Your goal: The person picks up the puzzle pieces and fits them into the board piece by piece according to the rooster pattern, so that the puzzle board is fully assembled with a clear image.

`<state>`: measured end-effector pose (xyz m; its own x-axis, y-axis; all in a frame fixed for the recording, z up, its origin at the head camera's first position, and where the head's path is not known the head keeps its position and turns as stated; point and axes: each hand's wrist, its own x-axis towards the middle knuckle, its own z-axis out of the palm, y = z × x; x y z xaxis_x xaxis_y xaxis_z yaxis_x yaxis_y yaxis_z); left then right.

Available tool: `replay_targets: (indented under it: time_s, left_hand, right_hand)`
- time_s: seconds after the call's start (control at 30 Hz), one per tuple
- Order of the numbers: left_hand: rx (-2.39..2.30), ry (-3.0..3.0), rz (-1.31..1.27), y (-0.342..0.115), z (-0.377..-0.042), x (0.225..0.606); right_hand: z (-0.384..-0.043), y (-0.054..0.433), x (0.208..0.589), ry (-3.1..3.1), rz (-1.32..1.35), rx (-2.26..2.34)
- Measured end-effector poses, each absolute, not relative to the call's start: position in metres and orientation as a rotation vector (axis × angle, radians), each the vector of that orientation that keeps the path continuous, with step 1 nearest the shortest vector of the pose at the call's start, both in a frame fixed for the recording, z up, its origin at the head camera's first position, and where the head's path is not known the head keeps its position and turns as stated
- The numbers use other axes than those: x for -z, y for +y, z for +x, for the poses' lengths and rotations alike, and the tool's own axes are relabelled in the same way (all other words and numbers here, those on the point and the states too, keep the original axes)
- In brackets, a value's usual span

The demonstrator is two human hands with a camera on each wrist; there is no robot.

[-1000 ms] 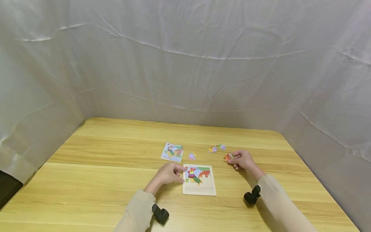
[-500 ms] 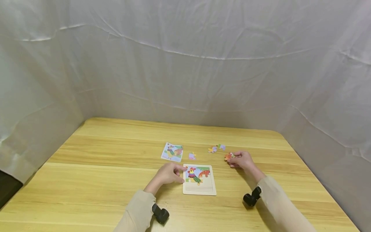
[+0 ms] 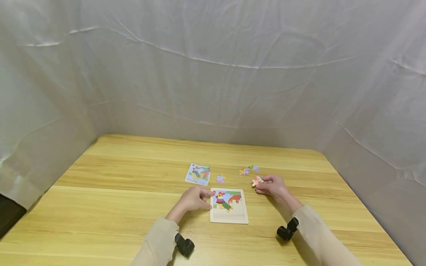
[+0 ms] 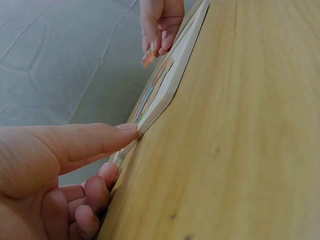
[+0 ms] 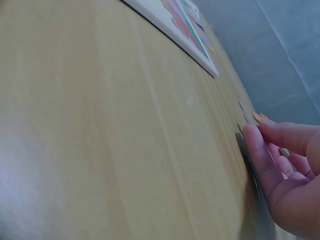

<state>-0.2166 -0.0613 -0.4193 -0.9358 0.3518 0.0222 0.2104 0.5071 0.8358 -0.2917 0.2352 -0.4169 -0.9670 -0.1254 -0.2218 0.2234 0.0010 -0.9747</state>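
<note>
Right hand (image 3: 271, 186) pinches small pink-orange jigsaw piece (image 3: 256, 181) by fingertips, right of square pale-wood puzzle tray (image 3: 237, 215); left hand (image 3: 190, 200), not grasping, touches tray's left edge – shallow pinch could drop piece, sideways push could skid lightly steadied tray

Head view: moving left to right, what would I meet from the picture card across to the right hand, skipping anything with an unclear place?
Picture card → pale purple puzzle piece → orange-and-purple puzzle piece → green-and-purple puzzle piece → right hand.
</note>
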Motion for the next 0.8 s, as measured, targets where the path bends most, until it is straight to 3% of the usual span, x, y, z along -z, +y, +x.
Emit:
replay_targets:
  time_s: [0.8]
  left_hand:
    - [-1.389, 2.604, 0.482, -0.061, -0.217, 0.419]
  right_hand:
    - [-0.259, 0.215, 0.415, 1.984, -0.154, 1.884]
